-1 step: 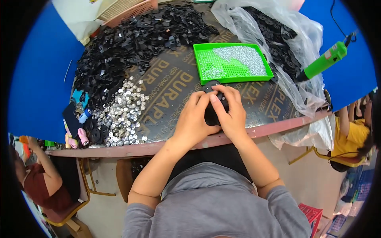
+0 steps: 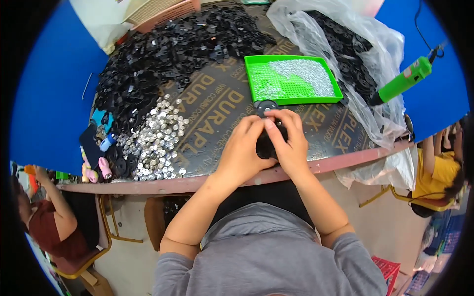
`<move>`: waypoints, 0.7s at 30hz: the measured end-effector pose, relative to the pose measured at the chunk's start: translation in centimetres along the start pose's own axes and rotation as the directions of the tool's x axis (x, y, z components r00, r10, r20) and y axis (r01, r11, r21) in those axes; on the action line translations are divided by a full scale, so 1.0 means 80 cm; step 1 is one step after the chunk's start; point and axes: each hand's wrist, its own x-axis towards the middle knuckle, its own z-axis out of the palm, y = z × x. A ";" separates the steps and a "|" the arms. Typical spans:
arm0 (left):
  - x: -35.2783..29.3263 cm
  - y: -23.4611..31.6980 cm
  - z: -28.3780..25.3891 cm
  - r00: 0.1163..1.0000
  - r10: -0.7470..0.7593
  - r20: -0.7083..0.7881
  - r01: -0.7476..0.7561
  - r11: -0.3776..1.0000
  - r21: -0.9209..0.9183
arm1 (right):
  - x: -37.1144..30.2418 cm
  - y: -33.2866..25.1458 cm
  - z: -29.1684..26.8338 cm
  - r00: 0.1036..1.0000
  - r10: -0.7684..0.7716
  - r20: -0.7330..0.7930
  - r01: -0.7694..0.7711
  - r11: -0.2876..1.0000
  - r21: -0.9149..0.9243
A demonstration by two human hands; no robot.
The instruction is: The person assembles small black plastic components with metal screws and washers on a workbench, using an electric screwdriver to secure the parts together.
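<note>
Close to the table's front edge, my left hand (image 2: 245, 143) and my right hand (image 2: 290, 140) close round a black plastic part (image 2: 266, 148) from both sides. A round black disc (image 2: 266, 106) with a small metal spot shows beyond the fingertips, just below the green tray (image 2: 254, 79). My right thumb and index finger meet near the top of the part, and my left fingers wrap its far left side. Much of the part lies hidden under both hands, so whether the disc is joined to it I cannot tell.
Small silvery pieces fill the tray. Left of my hands lie silver round caps (image 2: 160, 140) and a heap of black parts (image 2: 177, 44). A plastic bag (image 2: 382, 49) holds black discs at right, beside a hanging green electric screwdriver (image 2: 405, 81). Other people sit at both sides.
The view has shifted a little. My fingers have moved slightly on the black part, and more of the round disc beyond them now shows.
</note>
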 end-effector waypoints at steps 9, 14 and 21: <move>-0.163 0.035 -0.164 0.973 -0.143 -0.182 0.193 0.936 0.296 | -0.088 -0.117 0.114 0.902 -0.317 0.294 0.181 0.894 0.409; -0.352 0.048 -0.247 0.791 -0.553 -0.263 0.606 0.768 0.208 | -0.225 -0.155 0.228 0.519 -0.324 0.791 -0.129 0.885 0.447; -0.540 -0.120 -0.232 0.375 -0.922 -0.097 0.919 0.356 0.171 | -0.236 -0.109 0.257 0.093 -0.183 0.979 0.044 0.983 0.179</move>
